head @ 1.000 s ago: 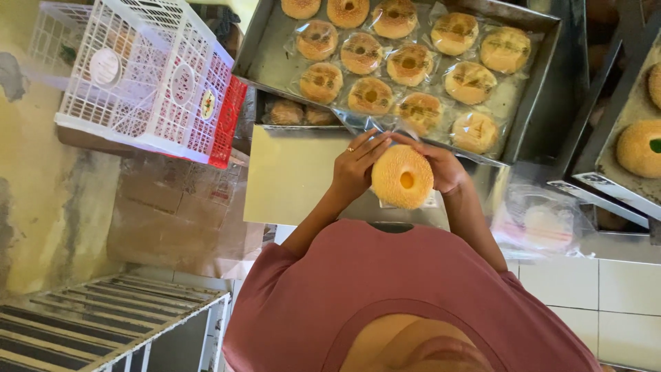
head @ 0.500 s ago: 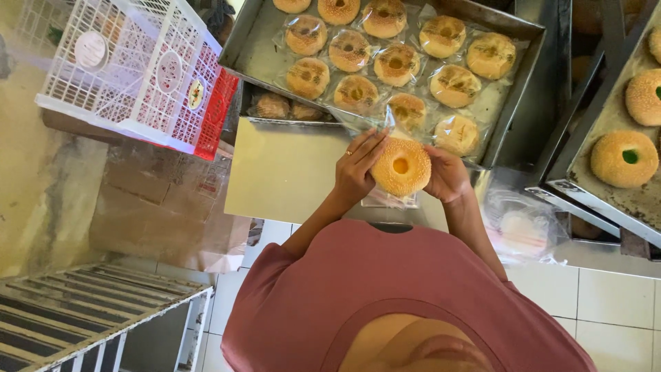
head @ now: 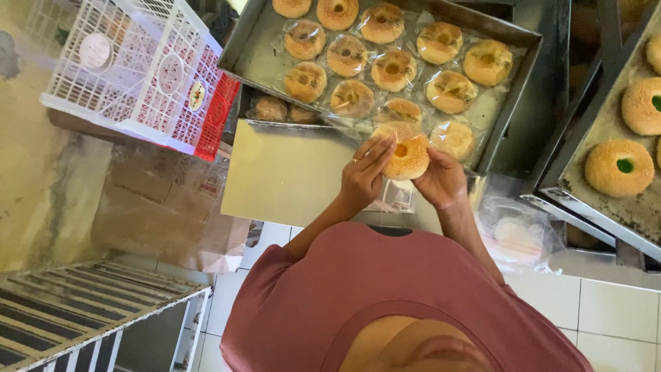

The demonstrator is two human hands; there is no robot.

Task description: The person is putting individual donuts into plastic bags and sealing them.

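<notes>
Both hands — left hand (head: 363, 176), right hand (head: 441, 180) — pinch a round, seedy bun (head: 405, 151) with curled fingers, just below the shiny metal tray (head: 258, 58) of wrapped buns.

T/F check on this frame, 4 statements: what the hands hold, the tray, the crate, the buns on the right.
1. Both hands, left hand and right hand, hold one round golden sesame-topped bun. True.
2. The dark metal baking tray behind it is bare. False: it carries rows of buns in clear wrappers.
3. The white plastic lattice crate sits at upper left. True.
4. The sesame buns on the right-hand tray have red centres. False: their centres are green.
</notes>
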